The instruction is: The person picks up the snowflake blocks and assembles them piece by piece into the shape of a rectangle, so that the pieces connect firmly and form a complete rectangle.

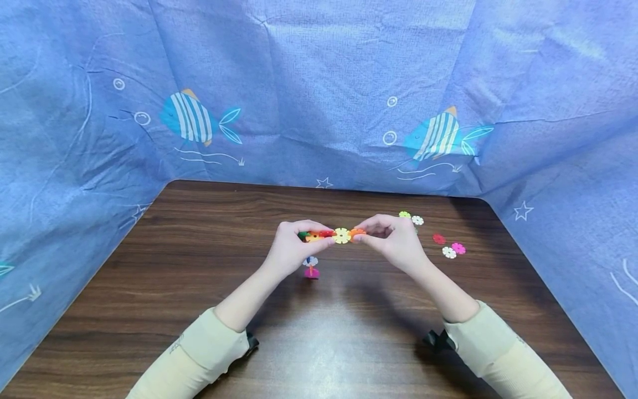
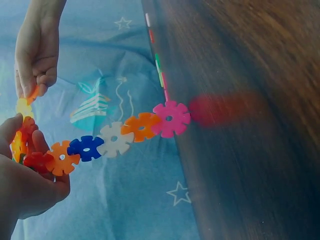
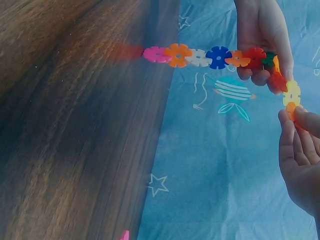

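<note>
My left hand (image 1: pixel 291 249) grips the upper part of a chain of interlocking plastic flower discs (image 2: pixel 115 145), fingers around its red and orange pieces. From that hand the chain hangs through orange, blue, white and orange to a pink disc (image 3: pixel 157 54) at the bottom, close over the tabletop. Between the two hands a pale yellow disc (image 1: pixel 341 236) sticks out of the chain. An orange disc (image 1: pixel 358 233) is pinched between thumb and fingers of my right hand (image 1: pixel 397 244); it overlaps the yellow disc's edge. A green disc (image 3: pixel 269 59) shows partly behind the left fingers.
Several loose discs lie on the brown wooden table (image 1: pixel 199 249) at the back right: a yellow-green disc (image 1: pixel 405 214), a red disc (image 1: pixel 438 239), a pink disc (image 1: pixel 458 248) and white ones. A blue fish-print cloth (image 1: pixel 319 111) stands around the table's far and side edges.
</note>
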Demonstrator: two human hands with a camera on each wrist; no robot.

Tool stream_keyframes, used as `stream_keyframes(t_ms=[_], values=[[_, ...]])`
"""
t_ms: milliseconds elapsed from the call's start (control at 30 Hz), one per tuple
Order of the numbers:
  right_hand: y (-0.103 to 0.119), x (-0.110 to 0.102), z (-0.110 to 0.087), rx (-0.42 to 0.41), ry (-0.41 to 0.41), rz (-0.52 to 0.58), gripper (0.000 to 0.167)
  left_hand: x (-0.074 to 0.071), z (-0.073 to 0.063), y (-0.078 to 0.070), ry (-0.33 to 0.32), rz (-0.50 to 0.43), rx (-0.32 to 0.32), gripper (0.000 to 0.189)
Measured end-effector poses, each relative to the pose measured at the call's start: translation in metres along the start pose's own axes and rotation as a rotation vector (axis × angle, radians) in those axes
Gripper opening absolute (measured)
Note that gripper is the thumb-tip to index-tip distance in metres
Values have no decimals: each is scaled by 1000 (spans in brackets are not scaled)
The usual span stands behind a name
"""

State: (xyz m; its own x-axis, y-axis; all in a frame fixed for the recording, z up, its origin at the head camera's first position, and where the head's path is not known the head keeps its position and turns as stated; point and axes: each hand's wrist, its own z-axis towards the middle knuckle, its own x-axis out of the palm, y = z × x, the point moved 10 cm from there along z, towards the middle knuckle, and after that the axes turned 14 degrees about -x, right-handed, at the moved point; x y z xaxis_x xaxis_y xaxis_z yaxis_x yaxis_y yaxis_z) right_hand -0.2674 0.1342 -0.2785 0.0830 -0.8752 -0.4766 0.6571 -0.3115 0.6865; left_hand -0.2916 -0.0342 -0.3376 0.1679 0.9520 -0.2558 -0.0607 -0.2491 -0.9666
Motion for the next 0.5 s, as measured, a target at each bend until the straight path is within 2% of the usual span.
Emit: stream_keyframes(t_ms=[200, 400, 500], values=[[1, 0, 1, 12, 3, -2, 13, -1, -1, 0, -7, -3, -17, 24], [1, 2, 2, -4, 14, -17, 13, 0, -2, -1, -5, 7, -5, 24], [-6, 4, 0, -12, 22, -28, 13, 1, -3, -1, -2, 16, -4, 24]])
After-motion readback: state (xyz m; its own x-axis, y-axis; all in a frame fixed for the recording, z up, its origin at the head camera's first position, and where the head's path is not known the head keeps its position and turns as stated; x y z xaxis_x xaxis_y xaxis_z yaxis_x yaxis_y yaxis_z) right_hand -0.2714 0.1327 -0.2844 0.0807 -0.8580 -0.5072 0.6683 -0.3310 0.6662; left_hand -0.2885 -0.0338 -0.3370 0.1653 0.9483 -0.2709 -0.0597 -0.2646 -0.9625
